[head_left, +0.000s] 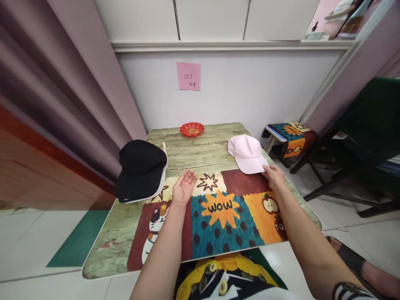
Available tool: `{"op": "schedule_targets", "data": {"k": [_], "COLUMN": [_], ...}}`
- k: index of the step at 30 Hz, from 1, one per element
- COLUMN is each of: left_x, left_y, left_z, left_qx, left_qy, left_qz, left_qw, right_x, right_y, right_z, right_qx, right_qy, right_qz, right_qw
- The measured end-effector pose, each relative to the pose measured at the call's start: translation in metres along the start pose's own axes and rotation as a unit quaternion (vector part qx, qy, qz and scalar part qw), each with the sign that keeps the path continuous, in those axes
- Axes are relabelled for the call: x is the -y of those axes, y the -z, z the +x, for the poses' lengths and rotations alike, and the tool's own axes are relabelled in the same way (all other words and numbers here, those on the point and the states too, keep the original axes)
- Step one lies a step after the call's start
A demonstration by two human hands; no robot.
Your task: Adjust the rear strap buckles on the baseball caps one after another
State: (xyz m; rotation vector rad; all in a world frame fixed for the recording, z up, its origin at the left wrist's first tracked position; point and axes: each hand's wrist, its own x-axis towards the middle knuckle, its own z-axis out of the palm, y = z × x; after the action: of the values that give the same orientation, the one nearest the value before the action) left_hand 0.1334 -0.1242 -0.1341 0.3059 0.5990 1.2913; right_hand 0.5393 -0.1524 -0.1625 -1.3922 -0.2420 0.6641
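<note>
A light pink baseball cap [246,150] lies on the right side of the table, its brim toward me. My right hand [274,176] pinches the edge of that brim between thumb and fingers. Palm up, my left hand [185,186] rests over the patterned mat with its fingers stretched and nothing in it. To the left of that hand sits a black cap [140,168] near the table's left edge. A white brim or strap shows from beneath the black cap, so another cap may be under it.
A red scalloped dish [192,129] stands at the back of the wood-patterned table [200,150]. The colourful mat [225,225] covers the front. A pink note [188,76] is stuck on the wall behind. Dark chair [359,141] at right; curtain [93,83] at left.
</note>
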Motion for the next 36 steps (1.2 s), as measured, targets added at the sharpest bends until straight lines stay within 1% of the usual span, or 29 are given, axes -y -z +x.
{"op": "schedule_targets", "data": {"k": [4, 9, 11, 13, 14, 15, 16, 17, 19, 21, 23, 24, 25, 27, 29, 31, 33, 36], "left_x": [0.001, 0.003, 0.004, 0.005, 0.006, 0.007, 0.008, 0.009, 0.010, 0.010, 0.011, 0.011, 0.011, 0.012, 0.013, 0.014, 0.012, 0.002], "left_y": [0.003, 0.004, 0.004, 0.003, 0.003, 0.003, 0.003, 0.004, 0.005, 0.006, 0.005, 0.005, 0.004, 0.002, -0.002, -0.005, -0.009, -0.013], "left_z": [0.002, 0.002, 0.001, -0.001, -0.001, -0.002, -0.003, -0.004, -0.005, -0.006, -0.008, -0.009, -0.009, -0.012, -0.014, -0.018, -0.023, -0.030], "left_qx": [0.001, 0.006, 0.007, 0.007, 0.008, 0.008, 0.009, 0.008, 0.007, 0.006, 0.008, 0.009, 0.011, 0.014, 0.010, -0.010, -0.055, -0.172], "left_qy": [0.000, 0.000, -0.001, -0.001, -0.002, -0.004, -0.006, -0.007, -0.012, -0.014, -0.016, -0.016, -0.016, -0.021, -0.032, -0.047, -0.075, -0.138], "left_qz": [0.001, -0.002, -0.003, -0.006, -0.008, -0.009, -0.009, -0.010, -0.010, -0.010, -0.009, -0.009, -0.008, -0.002, 0.007, 0.011, 0.013, 0.010], "left_qw": [1.000, 1.000, 1.000, 1.000, 1.000, 1.000, 1.000, 1.000, 1.000, 1.000, 1.000, 1.000, 1.000, 1.000, 0.999, 0.999, 0.996, 0.975], "right_x": [0.000, 0.012, 0.016, 0.017, 0.017, 0.015, 0.013, 0.009, 0.000, -0.013, -0.029, -0.037, -0.045, -0.058, -0.066, -0.068, -0.068, -0.067], "right_y": [0.007, 0.019, 0.013, -0.003, -0.016, -0.031, -0.048, -0.065, -0.100, -0.131, -0.153, -0.160, -0.165, -0.167, -0.163, -0.158, -0.154, -0.153], "right_z": [-0.008, -0.020, -0.027, -0.041, -0.050, -0.062, -0.075, -0.089, -0.118, -0.142, -0.158, -0.163, -0.167, -0.170, -0.169, -0.167, -0.165, -0.164], "right_qx": [-0.028, -0.086, -0.105, -0.099, -0.080, -0.047, 0.002, 0.055, 0.155, 0.239, 0.269, 0.278, 0.285, 0.304, 0.327, 0.349, 0.364, 0.375], "right_qy": [0.055, 0.140, 0.177, 0.221, 0.242, 0.258, 0.261, 0.240, 0.166, 0.098, 0.075, 0.066, 0.059, 0.048, 0.044, 0.043, 0.041, 0.042], "right_qz": [-0.078, -0.177, -0.196, -0.194, -0.180, -0.157, -0.128, -0.091, -0.024, 0.014, 0.022, 0.023, 0.022, 0.018, 0.010, 0.001, -0.006, -0.014], "right_qw": [0.995, 0.970, 0.959, 0.951, 0.950, 0.952, 0.957, 0.965, 0.974, 0.966, 0.960, 0.958, 0.956, 0.951, 0.944, 0.936, 0.930, 0.926]}}
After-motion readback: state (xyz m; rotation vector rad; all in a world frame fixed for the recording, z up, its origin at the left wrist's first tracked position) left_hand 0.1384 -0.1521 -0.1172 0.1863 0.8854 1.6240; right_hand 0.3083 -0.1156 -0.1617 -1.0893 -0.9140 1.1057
